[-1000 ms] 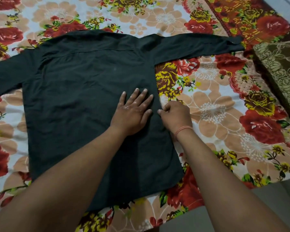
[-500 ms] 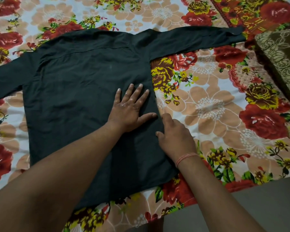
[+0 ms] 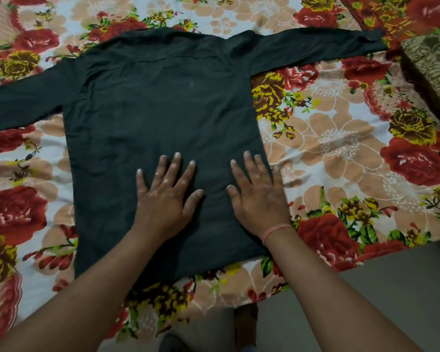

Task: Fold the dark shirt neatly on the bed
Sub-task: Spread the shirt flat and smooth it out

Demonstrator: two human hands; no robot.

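Observation:
The dark shirt lies flat and back-up on the flowered bedsheet, both long sleeves stretched out to the sides. My left hand presses flat on the lower middle of the shirt, fingers spread. My right hand, with a pink thread round the wrist, lies flat on the shirt's lower right part, its outer fingers at the side seam. Neither hand grips the cloth.
A green-brown patterned cushion sits at the right edge, just past the right sleeve cuff. The bed's near edge runs below the shirt hem, with grey floor beyond it at the lower right.
My right hand has gone from curled at the shirt's right edge to flat, with its fingers straight on the cloth. My left hand slid lower on the shirt. The view shifted left.

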